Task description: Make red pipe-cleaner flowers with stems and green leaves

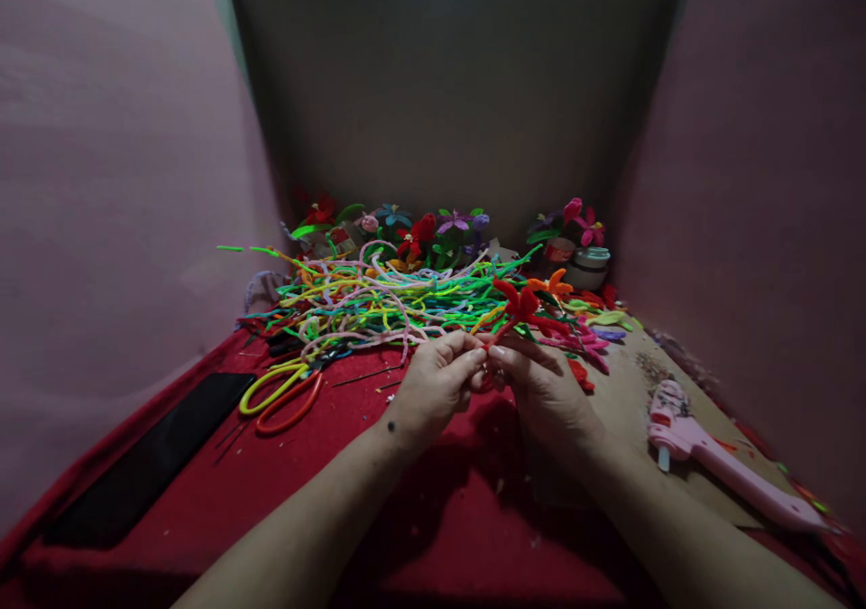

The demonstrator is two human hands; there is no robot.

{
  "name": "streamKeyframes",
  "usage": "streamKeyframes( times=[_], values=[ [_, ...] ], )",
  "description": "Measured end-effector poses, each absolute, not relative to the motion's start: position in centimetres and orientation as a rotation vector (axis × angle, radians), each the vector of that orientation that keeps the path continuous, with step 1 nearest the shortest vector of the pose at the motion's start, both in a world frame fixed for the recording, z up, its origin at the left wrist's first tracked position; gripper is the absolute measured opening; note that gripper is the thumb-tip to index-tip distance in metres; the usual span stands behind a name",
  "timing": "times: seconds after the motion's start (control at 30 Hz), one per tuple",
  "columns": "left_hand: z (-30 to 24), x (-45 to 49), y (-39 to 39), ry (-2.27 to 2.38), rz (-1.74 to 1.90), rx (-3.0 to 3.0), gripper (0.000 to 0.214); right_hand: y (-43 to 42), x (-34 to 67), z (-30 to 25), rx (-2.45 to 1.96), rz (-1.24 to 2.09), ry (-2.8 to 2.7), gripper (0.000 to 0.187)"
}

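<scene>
Both hands meet in the middle, over the front of the red cloth. My left hand (443, 376) is closed, its thumb and forefinger pinching the lower end of a red pipe-cleaner flower (520, 304). Close against it, my right hand (541, 383) is also closed, pinching the same red piece near its base. The flower's fuzzy petals stand up above the right fingers, leaning to the right. Just beyond the hands lies a large heap of coloured pipe cleaners (406, 298). The fingers hide the exact spot where the red stems come together.
Scissors with yellow and red handles (290, 401) lie left, near a black flat object (152, 456). A pink hot glue gun (717, 465) rests on a brown board (636, 356) at right. Finished pipe-cleaner flowers (453, 221) and a small jar (588, 268) stand along the back.
</scene>
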State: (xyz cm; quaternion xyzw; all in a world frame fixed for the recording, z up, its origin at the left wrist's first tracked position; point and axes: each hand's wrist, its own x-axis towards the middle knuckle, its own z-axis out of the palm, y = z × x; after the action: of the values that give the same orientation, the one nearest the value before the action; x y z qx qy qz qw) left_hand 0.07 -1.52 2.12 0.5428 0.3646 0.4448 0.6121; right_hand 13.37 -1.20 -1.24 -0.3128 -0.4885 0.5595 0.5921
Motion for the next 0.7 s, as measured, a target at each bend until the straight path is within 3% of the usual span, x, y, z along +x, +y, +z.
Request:
streamKeyframes(
  times=[0.33, 0.6, 0.7],
  values=[
    [2.0, -0.9, -0.8, 0.669, 0.812, 1.093, 0.016, -0.4, 13.1, -1.2, -0.739, 1.385, -1.076, 0.013],
    [-0.3, 0.1, -1.3, 1.220, 1.190, 2.326, 0.015, -1.1, 13.0, -1.2, -0.767, 1.212, -1.011, 0.008],
    [-0.5, -0.1, -1.3, 1.286, 1.206, 2.408, 0.019, -1.5, 12.8, -0.5, -0.834, 1.163, -1.057, 0.004]
  ],
)
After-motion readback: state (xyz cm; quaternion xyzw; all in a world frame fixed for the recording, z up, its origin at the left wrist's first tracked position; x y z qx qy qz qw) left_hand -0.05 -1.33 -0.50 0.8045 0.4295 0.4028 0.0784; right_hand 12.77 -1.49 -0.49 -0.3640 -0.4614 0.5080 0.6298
